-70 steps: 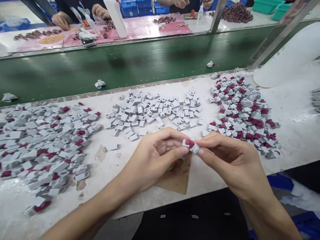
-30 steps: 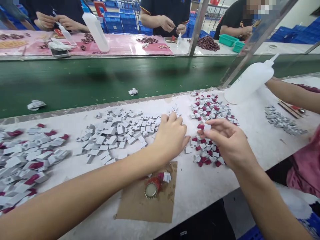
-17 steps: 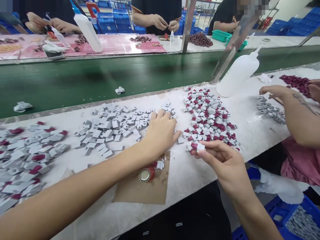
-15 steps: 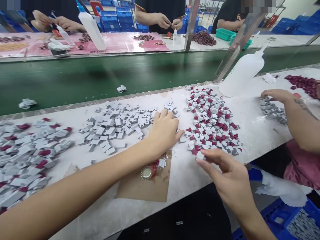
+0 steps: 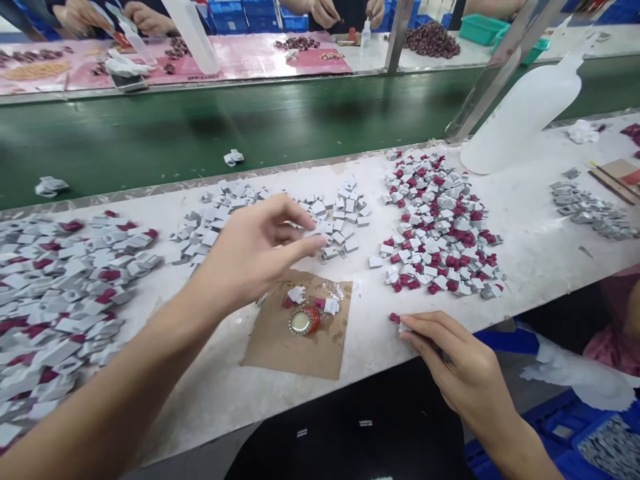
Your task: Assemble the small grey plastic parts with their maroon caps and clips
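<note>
My right hand [image 5: 460,367] pinches a small grey plastic piece with a maroon end [image 5: 395,319], just above the table's front part. Over the pile of plain grey pieces [image 5: 200,223] hovers my left hand [image 5: 255,250], thumb and fingers apart, with nothing visible between them. It hides the middle of that pile. Below it lies a brown cardboard sheet [image 5: 295,360] bearing a red bottle cap [image 5: 314,319], turned with its pale inside showing. A grey-and-maroon piece [image 5: 330,305] and another grey piece [image 5: 297,294] rest beside the cap.
Mixed grey and maroon pieces form a heap [image 5: 440,227] at right and another [image 5: 65,287] at left. A white squeeze bottle [image 5: 525,113] leans behind the right heap. A green belt [image 5: 300,120] runs beyond the table [image 5: 370,353]; co-workers' hands [image 5: 325,12] are across it.
My left hand has lifted off the grey pile and drawn back leftward, uncovering the cardboard. The piece in my right hand now shows a maroon end. The neighbour's arm at right has withdrawn.
</note>
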The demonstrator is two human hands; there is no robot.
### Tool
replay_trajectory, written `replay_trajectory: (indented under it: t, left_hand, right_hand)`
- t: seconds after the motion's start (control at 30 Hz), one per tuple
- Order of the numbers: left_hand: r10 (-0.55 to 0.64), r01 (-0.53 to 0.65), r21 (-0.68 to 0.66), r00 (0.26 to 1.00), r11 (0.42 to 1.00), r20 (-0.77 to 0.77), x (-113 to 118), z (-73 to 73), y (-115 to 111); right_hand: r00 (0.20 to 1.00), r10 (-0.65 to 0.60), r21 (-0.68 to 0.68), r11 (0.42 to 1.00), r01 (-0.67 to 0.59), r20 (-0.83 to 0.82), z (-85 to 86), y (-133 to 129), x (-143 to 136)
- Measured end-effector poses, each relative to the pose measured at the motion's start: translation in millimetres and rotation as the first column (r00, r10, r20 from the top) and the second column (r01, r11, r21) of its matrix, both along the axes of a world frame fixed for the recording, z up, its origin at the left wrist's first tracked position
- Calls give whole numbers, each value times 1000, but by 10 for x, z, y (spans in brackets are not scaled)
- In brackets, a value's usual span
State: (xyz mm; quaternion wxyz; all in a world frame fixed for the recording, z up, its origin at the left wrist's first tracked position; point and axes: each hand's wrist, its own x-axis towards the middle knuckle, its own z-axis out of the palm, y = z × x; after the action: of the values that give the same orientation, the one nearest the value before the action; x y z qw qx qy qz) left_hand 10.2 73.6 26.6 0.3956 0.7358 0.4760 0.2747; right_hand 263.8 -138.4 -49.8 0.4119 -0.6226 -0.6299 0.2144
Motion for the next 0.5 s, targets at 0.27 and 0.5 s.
replay_trajectory:
  t: [0.27,0.5]
  left_hand:
    - [374,-326,204,886,923,-276,-1029,-420,-880]
    - [399,-310,381,899,871,-180,-1057,-702,-1200]
  right_hand:
    - [997,25,60,998,-29,72,59,12,17]
    - [989,132,76,989,-127,-67,245,262,-511]
